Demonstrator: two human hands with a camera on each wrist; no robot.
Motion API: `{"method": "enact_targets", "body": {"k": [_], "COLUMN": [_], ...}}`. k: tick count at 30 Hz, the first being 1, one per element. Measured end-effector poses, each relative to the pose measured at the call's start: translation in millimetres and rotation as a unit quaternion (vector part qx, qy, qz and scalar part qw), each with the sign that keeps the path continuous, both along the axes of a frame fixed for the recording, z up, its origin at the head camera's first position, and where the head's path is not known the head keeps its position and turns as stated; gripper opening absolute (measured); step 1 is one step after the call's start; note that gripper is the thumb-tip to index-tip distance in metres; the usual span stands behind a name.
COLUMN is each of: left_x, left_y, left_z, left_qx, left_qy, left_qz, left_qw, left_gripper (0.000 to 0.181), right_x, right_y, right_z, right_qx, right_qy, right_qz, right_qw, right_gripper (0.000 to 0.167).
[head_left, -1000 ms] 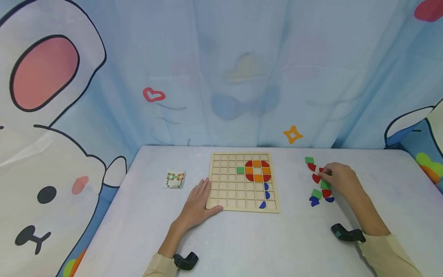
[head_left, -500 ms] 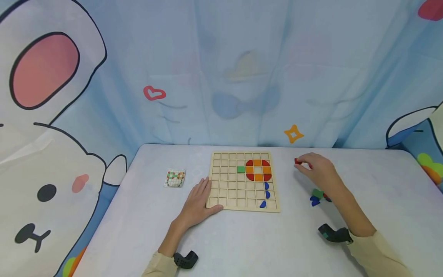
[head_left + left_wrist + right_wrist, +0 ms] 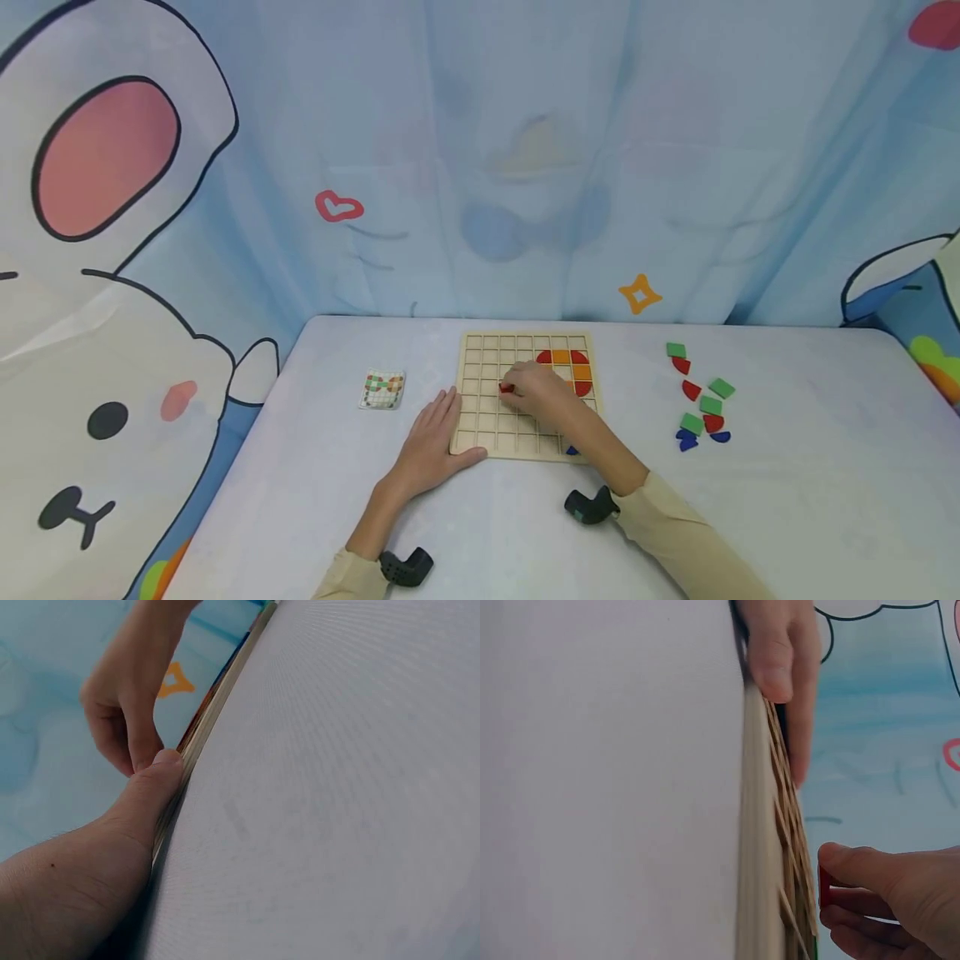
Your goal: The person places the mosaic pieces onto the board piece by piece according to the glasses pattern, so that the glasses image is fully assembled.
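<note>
The left hand (image 3: 427, 446), fingers (image 3: 438, 413) extended, is bracing the wooden grid board (image 3: 487, 425), seemingly against sliding, while the right hand (image 3: 542, 393) is pinching a red piece (image 3: 507, 388) above its cells.

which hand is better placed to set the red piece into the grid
Probably the right hand: it already pinches the red piece between thumb and fingers, above the wooden board. The left hand holds no piece; it lies at the board's near left corner, likely better suited to steadying it.
</note>
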State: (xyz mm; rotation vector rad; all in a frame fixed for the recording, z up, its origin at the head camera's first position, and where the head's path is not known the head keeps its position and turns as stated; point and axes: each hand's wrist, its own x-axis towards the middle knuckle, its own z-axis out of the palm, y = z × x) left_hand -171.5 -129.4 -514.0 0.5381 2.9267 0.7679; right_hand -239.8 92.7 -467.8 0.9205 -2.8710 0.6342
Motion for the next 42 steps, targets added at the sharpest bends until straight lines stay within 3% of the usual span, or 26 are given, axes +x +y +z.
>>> {"method": "enact_targets", "body": {"k": [5, 10, 18, 33, 42], "left_x": [0.9, 0.7, 0.4, -0.1, 0.2], "left_y": [1.4, 0.7, 0.2, 0.6, 0.3], "left_z": [0.7, 0.4, 0.3, 2.4, -1.8], "left_qx": [0.005, 0.001, 0.001, 0.001, 0.0], "left_qy": [0.001, 0.006, 0.007, 0.001, 0.007], "left_qz": [-0.003, -0.002, -0.002, 0.003, 0.001], "left_qw": [1.0, 1.0, 1.0, 1.0, 1.0], "left_gripper": [0.096, 0.096, 0.096, 0.097, 0.096], "right_x": [-2.7, -2.1, -0.8, -3.7, -2.2], "right_y": [-10, -12, -12, -14, -12], "right_z": [-9.9, -10.8, -8.7, -6.6, -8.5], "right_qx": [0.02, 0.01, 0.014, 0.019, 0.015], "right_qy": [0.029, 0.042, 0.059, 0.073, 0.07], "right_qz": [-0.013, -0.026, -0.003, -0.009, -0.019], "right_qw": [0.9993, 0.9987, 0.9982, 0.9971, 0.9973], "right_gripper": [0.014, 0.015, 0.007, 0.007, 0.007]}}
